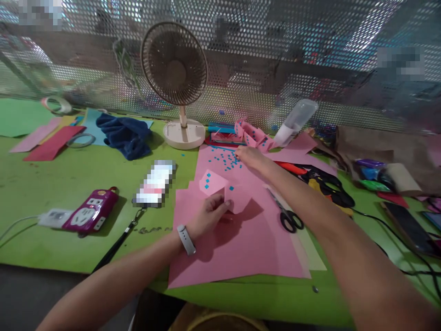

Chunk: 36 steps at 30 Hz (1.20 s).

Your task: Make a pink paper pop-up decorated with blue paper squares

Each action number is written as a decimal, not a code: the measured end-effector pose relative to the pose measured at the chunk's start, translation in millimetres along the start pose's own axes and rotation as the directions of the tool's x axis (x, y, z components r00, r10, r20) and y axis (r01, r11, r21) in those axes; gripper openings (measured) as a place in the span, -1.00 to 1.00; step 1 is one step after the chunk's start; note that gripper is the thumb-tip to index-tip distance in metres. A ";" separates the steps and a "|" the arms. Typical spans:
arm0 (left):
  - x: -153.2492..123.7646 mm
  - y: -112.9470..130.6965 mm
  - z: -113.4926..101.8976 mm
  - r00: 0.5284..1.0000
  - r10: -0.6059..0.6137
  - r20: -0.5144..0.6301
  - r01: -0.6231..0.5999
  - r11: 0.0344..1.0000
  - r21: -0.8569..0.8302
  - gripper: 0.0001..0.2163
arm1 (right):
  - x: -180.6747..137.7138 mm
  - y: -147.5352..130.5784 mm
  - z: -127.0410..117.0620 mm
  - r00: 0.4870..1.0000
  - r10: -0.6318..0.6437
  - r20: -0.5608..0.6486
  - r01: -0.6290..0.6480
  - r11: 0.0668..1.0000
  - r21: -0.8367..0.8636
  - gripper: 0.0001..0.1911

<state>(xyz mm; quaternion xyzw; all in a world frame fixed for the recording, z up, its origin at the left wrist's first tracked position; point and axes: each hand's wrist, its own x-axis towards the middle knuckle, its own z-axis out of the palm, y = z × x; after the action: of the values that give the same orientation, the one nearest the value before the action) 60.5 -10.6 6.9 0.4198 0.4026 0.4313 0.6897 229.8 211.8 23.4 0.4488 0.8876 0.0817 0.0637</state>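
Note:
My left hand (pixel 211 212) pinches a folded pink paper piece (pixel 216 182) between thumb and fingers. Several small blue squares sit on its upper left face, and it is raised a little above a large pink sheet (pixel 262 255). My right hand (pixel 248 156) reaches far forward to the scattered blue paper bits (pixel 231 161), its fingertips drawn together among them; whatever they may hold is too small to see. One loose blue square (pixel 231 188) lies right of the folded piece. Under my right forearm, black-handled scissors (pixel 291 220) rest on the paper.
A fan (pixel 184 133) stands at the back before a perforated metal screen (pixel 248 55). Leftward are a phone (pixel 155 184), a purple power strip (pixel 90 211) and a dark blue cloth (pixel 126 135). Behind my right hand are pink paper strips (pixel 253 133); tools with cables (pixel 320 184) lie right.

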 end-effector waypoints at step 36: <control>-2.4 3.9 0.0 0.998 0.068 -0.011 -0.067 0.996 0.057 -0.68 | 21.4 -17.8 -14.7 0.994 -0.052 0.097 0.058 0.997 -0.060 -0.70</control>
<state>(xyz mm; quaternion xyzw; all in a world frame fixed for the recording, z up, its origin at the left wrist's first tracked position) 58.7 -11.8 11.0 0.4496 0.4048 0.4455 0.6599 200.4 217.3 33.4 0.4252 0.8927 0.0861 0.1221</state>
